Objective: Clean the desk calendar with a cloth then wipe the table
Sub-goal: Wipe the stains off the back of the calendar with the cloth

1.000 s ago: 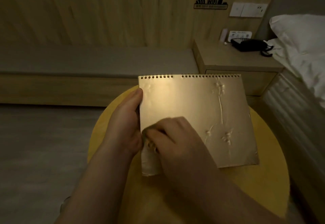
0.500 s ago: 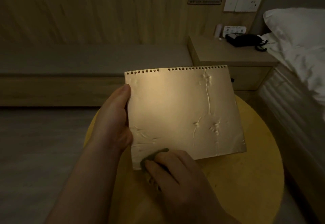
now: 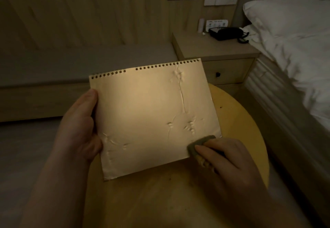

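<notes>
The desk calendar (image 3: 148,113) is a dented, gold-coloured card with a row of spiral holes along its top edge. It is held tilted above the round yellow table (image 3: 239,124). My left hand (image 3: 80,127) grips its left edge, thumb on the front. My right hand (image 3: 225,158) pinches a small dark cloth (image 3: 198,143) and presses it against the calendar's lower right corner. Most of the cloth is hidden under my fingers.
A wooden nightstand (image 3: 210,49) with a black telephone (image 3: 226,33) stands behind the table. A bed with white bedding (image 3: 294,36) runs along the right. A low padded bench (image 3: 71,61) lines the wooden wall at the back left. A few dark specks lie on the tabletop.
My right hand has slid the cloth along the calendar's bottom edge from the lower left corner to the lower right corner. The left hand keeps its grip.
</notes>
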The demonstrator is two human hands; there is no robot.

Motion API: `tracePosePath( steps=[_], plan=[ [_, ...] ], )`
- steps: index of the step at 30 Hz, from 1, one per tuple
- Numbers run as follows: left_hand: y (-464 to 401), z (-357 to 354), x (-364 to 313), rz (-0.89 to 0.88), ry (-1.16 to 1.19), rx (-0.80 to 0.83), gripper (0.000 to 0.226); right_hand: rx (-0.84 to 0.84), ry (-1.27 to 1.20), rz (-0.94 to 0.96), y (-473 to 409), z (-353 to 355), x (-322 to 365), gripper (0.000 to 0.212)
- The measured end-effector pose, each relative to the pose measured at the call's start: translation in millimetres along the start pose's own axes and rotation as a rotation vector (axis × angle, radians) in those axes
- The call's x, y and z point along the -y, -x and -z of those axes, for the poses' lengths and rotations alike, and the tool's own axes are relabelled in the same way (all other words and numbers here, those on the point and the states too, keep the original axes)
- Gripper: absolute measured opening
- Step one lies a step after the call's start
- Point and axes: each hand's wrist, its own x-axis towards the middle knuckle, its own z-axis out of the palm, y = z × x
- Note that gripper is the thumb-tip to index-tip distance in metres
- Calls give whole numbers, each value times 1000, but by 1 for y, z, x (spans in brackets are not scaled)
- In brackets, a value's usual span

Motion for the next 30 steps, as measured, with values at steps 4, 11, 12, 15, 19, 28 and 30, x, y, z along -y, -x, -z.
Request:
tracePosePath(
  steps=[4, 11, 12, 15, 19, 28, 30],
  plan=[
    [-2, 1, 1, -12, -25, -2, 23, 39, 55, 3, -2, 19, -14, 32],
    [-5, 1, 8, -16, -31, 40, 22, -32, 37, 33, -38, 11, -31, 28],
    [-5, 1, 8, -17, -35, 43, 22, -47, 34, 31, -49, 10, -34, 30],
    [-8, 3, 7, -15, -34, 36, 24, -72, 17, -6, -86, 5, -44, 25],
    [-8, 5, 8, -33, -23, 32, 32, -77, 30, -22, -134, 0, -51, 22],
    [-6, 6, 7, -71, -10, 64, 33, -17, 29, -25, -121, 5, -42, 25],
    [-4, 5, 7, -84, -8, 62, 36, 4, 12, -27, -98, 9, -38, 25]
  ],
)
